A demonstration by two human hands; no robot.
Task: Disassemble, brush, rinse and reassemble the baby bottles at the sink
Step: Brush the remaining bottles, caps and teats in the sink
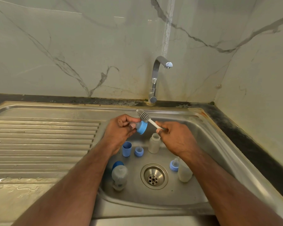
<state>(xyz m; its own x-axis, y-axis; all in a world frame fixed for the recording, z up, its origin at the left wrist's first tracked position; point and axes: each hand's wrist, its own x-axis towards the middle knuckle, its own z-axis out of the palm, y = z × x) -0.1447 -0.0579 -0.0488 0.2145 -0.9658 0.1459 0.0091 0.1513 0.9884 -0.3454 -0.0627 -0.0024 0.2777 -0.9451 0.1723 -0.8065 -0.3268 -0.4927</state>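
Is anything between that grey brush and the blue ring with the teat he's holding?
Nothing visible. The grey silicone bottle brush in the right hand sits right against the blue collar with teat held by the left hand.

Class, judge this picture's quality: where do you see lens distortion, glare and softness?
Head view: wide-angle lens bows the sink rim and counter edge; glare on the tap and wet draining board; the brush is sharp, the bottles in the basin slightly soft.

Two bare forearms, no sleeves, no jewellery
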